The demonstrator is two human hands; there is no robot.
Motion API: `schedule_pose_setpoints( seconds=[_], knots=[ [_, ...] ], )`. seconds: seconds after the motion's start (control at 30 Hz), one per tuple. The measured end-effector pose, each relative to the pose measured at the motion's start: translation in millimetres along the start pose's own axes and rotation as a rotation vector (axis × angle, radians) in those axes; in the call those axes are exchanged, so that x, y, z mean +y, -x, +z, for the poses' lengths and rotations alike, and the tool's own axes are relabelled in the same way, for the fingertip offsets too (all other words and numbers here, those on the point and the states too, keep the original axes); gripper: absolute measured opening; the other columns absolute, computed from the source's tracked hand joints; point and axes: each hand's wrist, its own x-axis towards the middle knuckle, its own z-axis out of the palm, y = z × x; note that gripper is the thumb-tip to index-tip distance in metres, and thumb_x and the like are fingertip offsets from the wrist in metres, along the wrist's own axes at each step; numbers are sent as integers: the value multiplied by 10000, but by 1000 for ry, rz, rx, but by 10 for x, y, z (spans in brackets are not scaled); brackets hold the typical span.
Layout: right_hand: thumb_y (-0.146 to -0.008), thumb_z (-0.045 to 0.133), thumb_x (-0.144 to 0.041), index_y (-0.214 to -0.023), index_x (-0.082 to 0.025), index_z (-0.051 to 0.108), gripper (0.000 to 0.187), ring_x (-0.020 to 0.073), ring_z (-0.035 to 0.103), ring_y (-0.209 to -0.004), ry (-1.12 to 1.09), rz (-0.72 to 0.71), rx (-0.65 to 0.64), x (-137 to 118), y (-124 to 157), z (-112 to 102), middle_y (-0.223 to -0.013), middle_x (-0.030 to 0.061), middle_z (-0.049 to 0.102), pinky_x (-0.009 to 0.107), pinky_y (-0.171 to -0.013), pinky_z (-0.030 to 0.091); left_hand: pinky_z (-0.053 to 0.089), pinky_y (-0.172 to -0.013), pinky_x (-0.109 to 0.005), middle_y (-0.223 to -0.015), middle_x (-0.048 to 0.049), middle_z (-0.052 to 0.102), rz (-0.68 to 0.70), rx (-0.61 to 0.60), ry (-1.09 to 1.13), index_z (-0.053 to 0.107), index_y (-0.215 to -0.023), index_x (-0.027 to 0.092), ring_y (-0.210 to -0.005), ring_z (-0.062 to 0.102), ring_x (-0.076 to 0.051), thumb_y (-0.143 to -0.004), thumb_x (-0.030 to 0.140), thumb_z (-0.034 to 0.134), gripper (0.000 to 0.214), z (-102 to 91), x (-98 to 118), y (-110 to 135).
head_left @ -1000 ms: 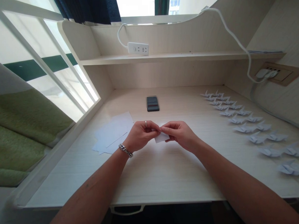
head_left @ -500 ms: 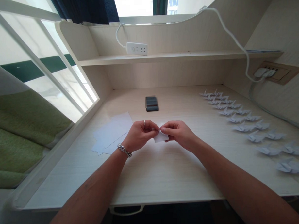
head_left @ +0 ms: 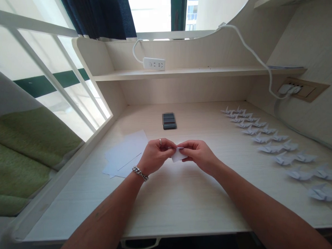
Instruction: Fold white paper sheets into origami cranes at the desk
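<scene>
A small folded piece of white paper (head_left: 178, 155) is pinched between both hands above the middle of the desk. My left hand (head_left: 157, 154), with a ring and a chain bracelet, grips its left edge between thumb and fingers. On the opposite edge, my right hand (head_left: 197, 152) is closed in a similar pinch. Fingers cover the upper part of the paper, so its full shape is hidden. Flat sheets of white paper (head_left: 126, 149) lie overlapping beside my left hand.
Rows of folded white paper cranes (head_left: 270, 147) stand along the desk's right side. A dark, blurred rectangular object (head_left: 169, 120) lies beyond my hands. On the shelf (head_left: 186, 73) sits a white power strip (head_left: 154, 64); a white cable (head_left: 250, 49) runs to the wall socket (head_left: 303, 89).
The view has tilted up slightly, so everything sits lower in the picture. Both hands keep hold of the folded paper; their fingers have shifted a little along its top edge.
</scene>
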Motion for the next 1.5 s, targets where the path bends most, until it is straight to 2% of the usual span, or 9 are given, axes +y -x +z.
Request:
schedule_pose_setpoints(
  seconds=[0.2,0.57,0.73,0.8,0.87,1.03,1.27,1.5],
  knots=[
    [-605,774,-233,-775,-156,763,187,154,646,-647,-35,46,37,8,-13,38,-699,40,695,278,-579,546,471,-602,-218,-729,-43,714,-50,-5,31,739,-790,133,-657,608,-126,-690,225,717,138,25,-47,-7],
    [-626,699,-137,-849,-97,758,234,188,678,-685,-198,149,-44,-58,-1,12,-754,95,712,287,-607,579,460,-581,-209,-668,-26,700,-69,-48,146,741,-722,133,-617,587,-112,-659,178,694,91,-34,-4,-19],
    [-705,715,-271,-822,-113,742,198,170,658,-671,-160,107,-70,-42,11,10,-699,68,683,278,-591,563,463,-592,-220,-686,-30,705,-33,-57,76,738,-725,141,-632,597,-122,-668,189,677,96,-24,-13,-13],
    [-735,725,-375,-763,-127,726,250,137,622,-615,-109,83,-68,-18,13,16,-646,38,647,261,-563,544,468,-601,-226,-691,-29,706,-24,-70,39,736,-731,146,-640,602,-126,-675,190,672,96,-14,-8,-3],
    [-706,759,-420,-745,-135,719,291,120,603,-599,-59,64,-61,9,8,20,-650,24,639,250,-556,526,467,-597,-225,-685,-25,703,-23,-77,10,732,-736,148,-635,603,-126,-678,187,671,94,-7,0,8],
    [-615,829,-388,-788,-156,734,304,139,631,-674,-32,70,-62,55,-18,8,-743,35,676,258,-593,513,459,-573,-213,-661,-16,680,-24,-71,4,713,-720,144,-619,594,-118,-679,191,679,71,-8,12,15],
    [-611,817,-357,-804,-160,749,283,139,634,-675,2,59,-45,69,-26,4,-752,41,691,274,-612,507,461,-586,-218,-663,-29,686,-46,-92,5,716,-718,138,-632,601,-125,-682,188,690,66,-24,-10,7],
    [-576,820,-383,-754,-151,739,304,149,626,-661,-7,53,15,22,-7,68,-727,41,681,289,-599,508,446,-564,-220,-662,-35,696,-27,-56,-73,732,-733,140,-612,596,-128,-685,177,672,86,-29,-4,10]
  ],
)
